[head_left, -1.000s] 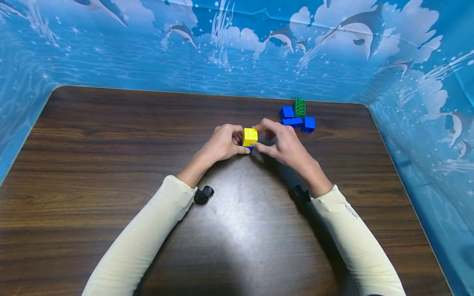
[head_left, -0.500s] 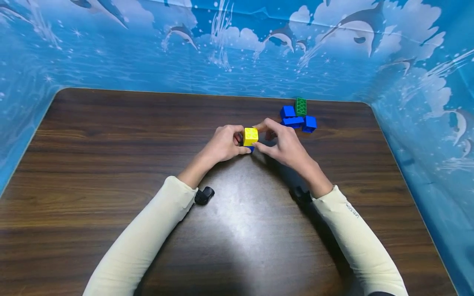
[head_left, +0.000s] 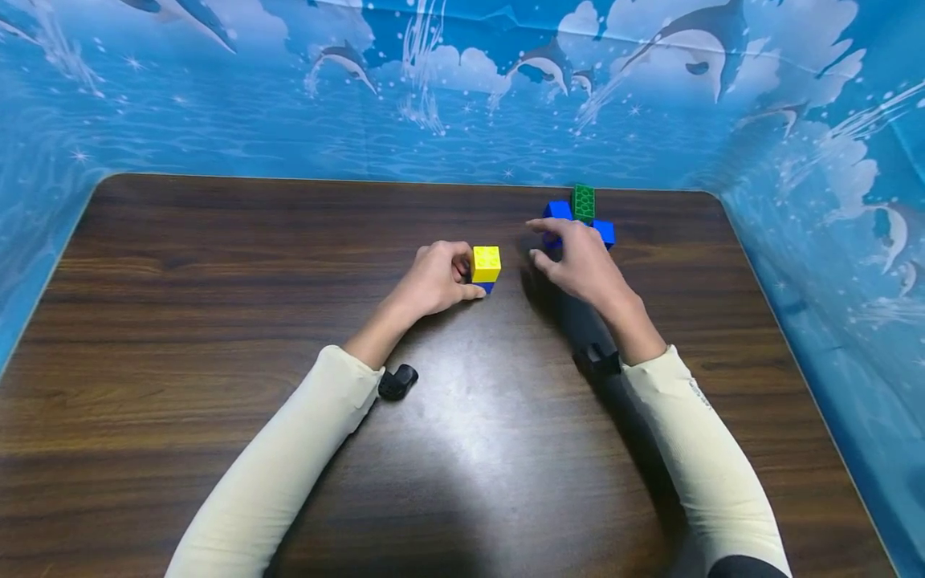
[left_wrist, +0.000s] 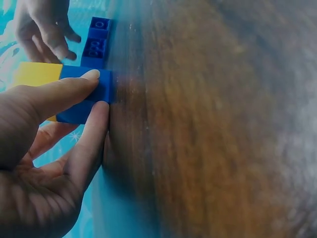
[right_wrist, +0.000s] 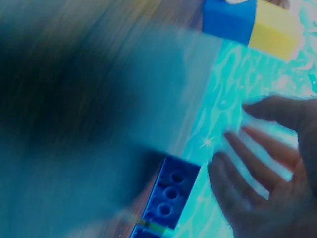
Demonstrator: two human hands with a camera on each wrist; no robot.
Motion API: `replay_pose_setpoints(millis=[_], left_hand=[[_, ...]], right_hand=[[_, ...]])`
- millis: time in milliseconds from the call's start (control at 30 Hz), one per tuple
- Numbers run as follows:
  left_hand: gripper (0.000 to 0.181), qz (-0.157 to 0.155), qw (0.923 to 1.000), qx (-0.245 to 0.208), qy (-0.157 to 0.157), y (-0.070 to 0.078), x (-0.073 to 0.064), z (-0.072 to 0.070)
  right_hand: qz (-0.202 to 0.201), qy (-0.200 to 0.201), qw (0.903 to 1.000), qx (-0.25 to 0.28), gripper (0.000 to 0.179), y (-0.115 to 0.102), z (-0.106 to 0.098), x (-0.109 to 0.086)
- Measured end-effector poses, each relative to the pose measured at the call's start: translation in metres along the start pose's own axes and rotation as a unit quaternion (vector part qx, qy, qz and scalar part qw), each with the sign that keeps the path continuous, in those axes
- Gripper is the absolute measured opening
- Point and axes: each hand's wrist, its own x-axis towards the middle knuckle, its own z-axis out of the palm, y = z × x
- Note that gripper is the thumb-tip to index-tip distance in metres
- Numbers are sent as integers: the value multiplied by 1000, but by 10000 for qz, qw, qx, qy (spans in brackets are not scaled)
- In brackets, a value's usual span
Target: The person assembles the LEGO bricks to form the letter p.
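My left hand [head_left: 436, 278] pinches the blue base [left_wrist: 74, 113] of a small upright stack, thumb on one side and fingers on the other. A yellow toy building brick [head_left: 486, 263] sits on top of the blue. To the right of the stack, my right hand [head_left: 581, 269] holds nothing, its thumb and fingers spread apart. It reaches over a group of loose bricks and partly covers a long blue brick [right_wrist: 171, 193], whose hollow side shows in the right wrist view.
Around the right hand at the table's back right lie a blue brick [head_left: 558, 209], a green brick [head_left: 583, 203] and another blue brick [head_left: 604, 233]. The brown table [head_left: 217, 321] meets a blue dolphin-print curtain [head_left: 253, 104] at the back and sides.
My right hand has let go of the yellow brick and moved right, toward the loose bricks. The left hand keeps its hold on the stack, which has stayed in place.
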Motion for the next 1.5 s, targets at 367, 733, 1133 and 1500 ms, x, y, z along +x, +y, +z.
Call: replay_pose_setpoints(millis=[367,733,1133,1500], left_hand=[[35,-7,10000,17,-59,0,0,-1],[69,-209,9994,217,-170,2,-3,-2],[70,155,9998,-116,-17,0,-16,-18],[54,866,9927,-592,601,11,-19,-18]], right_hand=[[712,882,9900,-840,46,25,-7,3],[738,985,9863,-1096,34,38,-7,6],[564,1092,9850,-1210,25,43,-11,4],[187,1146,9932,-82,30,34,-10,2]])
